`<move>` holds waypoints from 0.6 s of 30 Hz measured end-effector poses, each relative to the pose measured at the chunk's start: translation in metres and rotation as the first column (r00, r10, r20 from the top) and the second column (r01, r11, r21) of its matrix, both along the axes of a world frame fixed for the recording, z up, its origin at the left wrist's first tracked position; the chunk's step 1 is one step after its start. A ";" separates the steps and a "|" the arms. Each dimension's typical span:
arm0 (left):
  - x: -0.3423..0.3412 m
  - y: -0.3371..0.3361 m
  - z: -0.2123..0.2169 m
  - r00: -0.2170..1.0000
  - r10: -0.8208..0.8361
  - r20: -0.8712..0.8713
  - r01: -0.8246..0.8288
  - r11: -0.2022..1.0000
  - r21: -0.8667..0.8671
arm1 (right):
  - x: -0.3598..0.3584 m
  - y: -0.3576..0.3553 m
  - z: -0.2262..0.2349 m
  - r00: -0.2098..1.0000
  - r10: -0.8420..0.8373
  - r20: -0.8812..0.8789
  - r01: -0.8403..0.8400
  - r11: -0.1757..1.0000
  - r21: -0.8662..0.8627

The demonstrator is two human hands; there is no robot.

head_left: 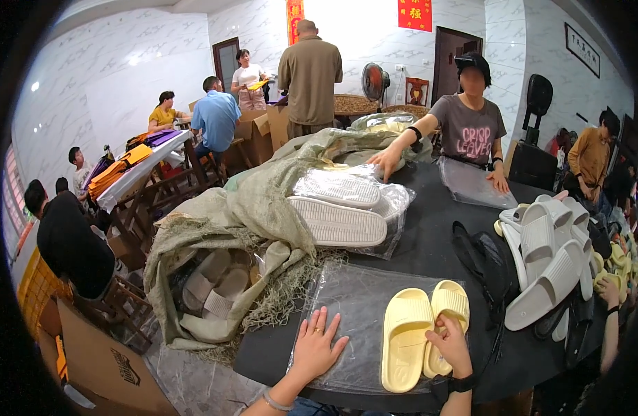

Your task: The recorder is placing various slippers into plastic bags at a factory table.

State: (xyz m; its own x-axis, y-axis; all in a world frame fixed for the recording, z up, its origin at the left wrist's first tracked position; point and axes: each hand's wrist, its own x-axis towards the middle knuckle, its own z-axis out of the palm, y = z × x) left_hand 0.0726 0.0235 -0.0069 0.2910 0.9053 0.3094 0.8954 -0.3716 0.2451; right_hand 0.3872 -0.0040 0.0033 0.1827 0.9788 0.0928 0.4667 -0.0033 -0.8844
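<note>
A pair of pale yellow slippers lies side by side on a clear plastic bag, soles down, toe ends away from me. My right hand is closed on the right slipper, thumb at its inner edge and fingers near the strap. Flat on the bag, to the left of the slippers, rests my left hand, fingers spread and holding nothing. Both hands are over the black tabletop.
Beyond my left hand, a green woven sack holds bagged slippers. Packed white slippers lie beside it. To the right are a black bag and a heap of grey slippers. Across the table, a person touches plastic bags.
</note>
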 end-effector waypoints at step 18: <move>-0.001 0.000 0.001 1.000 0.006 0.005 -0.006 1.000 -0.001 | -0.002 -0.001 0.004 1.000 0.010 0.015 -0.010 1.000 -0.004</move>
